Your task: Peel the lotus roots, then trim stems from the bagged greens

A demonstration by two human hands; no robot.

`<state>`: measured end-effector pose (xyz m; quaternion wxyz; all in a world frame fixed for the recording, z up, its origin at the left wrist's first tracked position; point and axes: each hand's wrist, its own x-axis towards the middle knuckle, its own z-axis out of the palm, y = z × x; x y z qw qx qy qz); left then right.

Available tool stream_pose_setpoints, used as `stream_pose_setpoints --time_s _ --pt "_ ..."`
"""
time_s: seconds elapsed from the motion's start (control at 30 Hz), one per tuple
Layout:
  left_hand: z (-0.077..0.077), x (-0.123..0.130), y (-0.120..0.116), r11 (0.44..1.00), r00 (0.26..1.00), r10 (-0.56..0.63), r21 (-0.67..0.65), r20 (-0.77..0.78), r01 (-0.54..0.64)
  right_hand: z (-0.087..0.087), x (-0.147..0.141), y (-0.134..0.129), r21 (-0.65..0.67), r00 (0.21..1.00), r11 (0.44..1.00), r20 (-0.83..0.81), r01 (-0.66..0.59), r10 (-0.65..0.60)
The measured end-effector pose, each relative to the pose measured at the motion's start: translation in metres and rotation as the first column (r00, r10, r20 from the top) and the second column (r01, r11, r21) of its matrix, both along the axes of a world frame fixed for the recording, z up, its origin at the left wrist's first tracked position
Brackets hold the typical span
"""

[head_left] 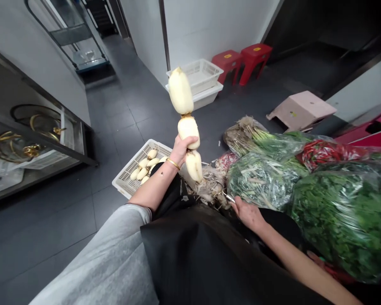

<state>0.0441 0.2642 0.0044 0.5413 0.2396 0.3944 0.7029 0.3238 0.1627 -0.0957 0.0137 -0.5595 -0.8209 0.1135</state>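
My left hand (181, 149) is wrapped round a pale, peeled lotus root (181, 94), gripping it near its middle segment. The root has three linked segments and stands almost upright, its top tilted slightly left. In my right hand (248, 212), lower and to the right, is a slim metal peeler (229, 198), its head pointing left, apart from the root. Beneath the root's lower end lies a heap of peelings and root scraps (211, 184). A white plastic basket (122, 183) with several short peeled lotus root pieces (142, 173) sits on the floor beyond my left forearm.
Bagged leafy greens (346, 216), bagged herbs (263, 178) and red chillies (327, 153) crowd the right side. Stacked white baskets (206, 91), red stools (255, 55) and a pink stool (305, 108) stand farther off. A metal shelf (51, 146) is at left.
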Motion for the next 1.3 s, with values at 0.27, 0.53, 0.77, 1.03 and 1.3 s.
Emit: stream_pose_setpoints --time_s 0.27,0.53,0.77,1.03,1.3 --pt "-0.001 0.006 0.002 0.995 0.996 0.088 0.053 -0.021 -0.087 0.034 -0.065 0.016 0.040 0.991 0.999 -0.132 -0.025 0.030" --pt "-0.003 -0.013 0.005 0.965 0.965 0.253 0.079 -0.062 -0.248 0.022 -0.029 -0.004 -0.031 0.995 0.999 -0.090 0.045 -0.047" --pt "0.008 -0.026 0.029 0.956 0.955 0.293 -0.005 0.038 -0.293 -0.003 -0.048 -0.001 -0.056 0.999 0.998 -0.038 -0.035 0.033" --pt "-0.009 -0.017 0.069 0.859 0.909 0.407 -0.300 -0.091 -0.414 -0.003 -0.057 0.021 0.101 1.000 0.995 0.021 0.014 -0.016" --pt "-0.045 -0.007 0.088 0.842 0.909 0.391 -0.345 -0.140 -0.415 -0.045 -0.018 0.008 -0.173 0.979 0.977 0.178 0.127 -0.095"
